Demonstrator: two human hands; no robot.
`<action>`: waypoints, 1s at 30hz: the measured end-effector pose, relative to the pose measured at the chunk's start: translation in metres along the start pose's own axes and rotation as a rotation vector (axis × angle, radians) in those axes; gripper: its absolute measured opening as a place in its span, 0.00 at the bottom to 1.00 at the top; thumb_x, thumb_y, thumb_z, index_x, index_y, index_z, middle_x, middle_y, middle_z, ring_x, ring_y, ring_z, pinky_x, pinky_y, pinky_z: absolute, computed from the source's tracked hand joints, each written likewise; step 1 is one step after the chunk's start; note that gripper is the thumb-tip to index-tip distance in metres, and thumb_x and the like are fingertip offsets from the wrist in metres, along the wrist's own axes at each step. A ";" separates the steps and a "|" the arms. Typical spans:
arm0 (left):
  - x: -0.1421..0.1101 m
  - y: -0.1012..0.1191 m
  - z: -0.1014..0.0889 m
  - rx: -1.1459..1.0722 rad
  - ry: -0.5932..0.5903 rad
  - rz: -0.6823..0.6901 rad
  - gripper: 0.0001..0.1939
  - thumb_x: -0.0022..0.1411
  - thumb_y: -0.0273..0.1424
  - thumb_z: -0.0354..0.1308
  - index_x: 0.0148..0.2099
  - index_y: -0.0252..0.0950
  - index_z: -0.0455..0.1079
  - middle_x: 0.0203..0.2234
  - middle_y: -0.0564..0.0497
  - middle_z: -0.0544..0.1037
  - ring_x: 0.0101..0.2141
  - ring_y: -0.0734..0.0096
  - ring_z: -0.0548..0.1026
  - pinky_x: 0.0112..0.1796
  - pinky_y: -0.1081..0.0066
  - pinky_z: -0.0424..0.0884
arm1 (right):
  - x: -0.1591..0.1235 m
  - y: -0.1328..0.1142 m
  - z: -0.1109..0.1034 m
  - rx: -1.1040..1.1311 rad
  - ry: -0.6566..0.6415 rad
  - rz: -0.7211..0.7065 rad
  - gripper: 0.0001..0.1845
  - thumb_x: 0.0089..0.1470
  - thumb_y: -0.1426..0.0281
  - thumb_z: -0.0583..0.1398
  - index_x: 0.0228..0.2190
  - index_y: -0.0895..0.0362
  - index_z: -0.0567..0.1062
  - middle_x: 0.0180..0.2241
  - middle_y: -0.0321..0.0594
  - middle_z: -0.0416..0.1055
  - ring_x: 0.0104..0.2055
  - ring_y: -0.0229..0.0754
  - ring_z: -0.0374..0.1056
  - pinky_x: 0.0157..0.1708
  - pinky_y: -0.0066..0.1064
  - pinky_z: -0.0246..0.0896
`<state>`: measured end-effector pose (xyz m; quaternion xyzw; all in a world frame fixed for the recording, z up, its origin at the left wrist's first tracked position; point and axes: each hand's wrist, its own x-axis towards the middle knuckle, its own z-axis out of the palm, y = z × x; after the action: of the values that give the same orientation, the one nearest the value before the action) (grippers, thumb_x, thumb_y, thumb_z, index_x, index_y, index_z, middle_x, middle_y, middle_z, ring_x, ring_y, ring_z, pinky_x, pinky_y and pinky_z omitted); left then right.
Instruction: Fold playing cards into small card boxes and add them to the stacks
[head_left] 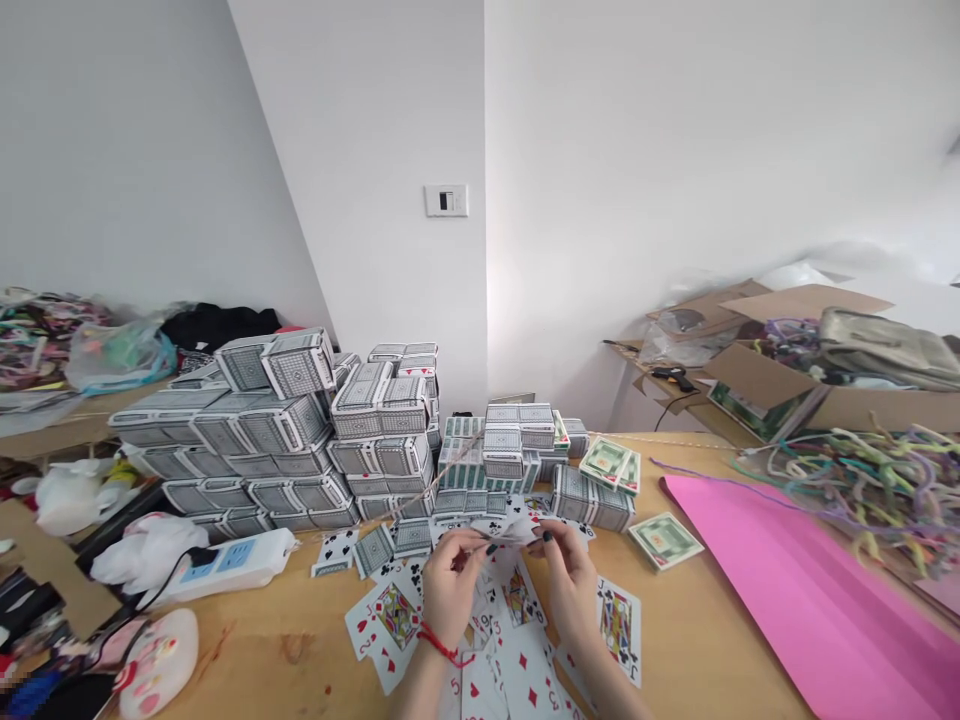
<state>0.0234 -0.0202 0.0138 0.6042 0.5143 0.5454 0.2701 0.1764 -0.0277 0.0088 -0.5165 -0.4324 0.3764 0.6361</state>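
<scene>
Over the middle of the table, my left hand (450, 582) and my right hand (568, 578) pinch a playing card (516, 533) between them. It is seen nearly edge-on and looks bent; its face is hard to read. Loose playing cards lie face up beneath my hands, among them a jack of clubs (618, 628) to the right and a jack of diamonds (394, 615) to the left. Just beyond my fingers are a few small folded card pieces (412, 537). Blocks made of folded cards (379, 455) are stacked behind.
Taller card blocks (259, 425) rise at the back left. Green card packs (665, 541) lie on the right, beside a pink sheet (780, 600). A white power strip (229, 567) and a computer mouse (159, 660) sit left. Cardboard boxes (780, 385) and tangled cords (847, 490) fill the far right.
</scene>
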 end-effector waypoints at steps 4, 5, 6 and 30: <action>0.004 -0.004 -0.002 -0.163 0.134 -0.296 0.18 0.47 0.45 0.57 0.20 0.36 0.62 0.12 0.59 0.60 0.16 0.77 0.59 0.18 0.76 0.57 | 0.002 0.001 -0.004 -0.075 0.052 0.051 0.15 0.51 0.59 0.52 0.30 0.56 0.71 0.14 0.31 0.59 0.18 0.39 0.57 0.23 0.29 0.55; 0.005 -0.004 -0.003 -0.183 0.166 -0.338 0.20 0.46 0.46 0.58 0.17 0.37 0.58 0.11 0.60 0.55 0.15 0.79 0.55 0.17 0.77 0.54 | 0.002 0.001 -0.005 -0.083 0.051 0.051 0.16 0.52 0.59 0.51 0.29 0.56 0.71 0.13 0.31 0.58 0.18 0.39 0.56 0.21 0.29 0.53; 0.005 -0.005 -0.004 -0.197 0.189 -0.365 0.23 0.44 0.47 0.59 0.16 0.37 0.54 0.11 0.61 0.52 0.14 0.80 0.52 0.17 0.77 0.52 | 0.001 0.001 -0.005 -0.092 0.047 0.047 0.17 0.52 0.58 0.51 0.29 0.57 0.72 0.14 0.31 0.59 0.17 0.39 0.56 0.21 0.28 0.52; 0.003 -0.004 0.003 -0.163 0.066 -0.357 0.26 0.47 0.51 0.53 0.14 0.37 0.51 0.10 0.60 0.53 0.15 0.79 0.53 0.18 0.76 0.53 | -0.006 0.009 0.015 0.340 -0.383 0.340 0.19 0.44 0.54 0.60 0.23 0.57 0.65 0.14 0.32 0.66 0.15 0.36 0.66 0.18 0.26 0.61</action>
<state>0.0242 -0.0153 0.0104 0.4614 0.5759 0.5481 0.3938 0.1597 -0.0268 0.0003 -0.3872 -0.3828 0.6349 0.5481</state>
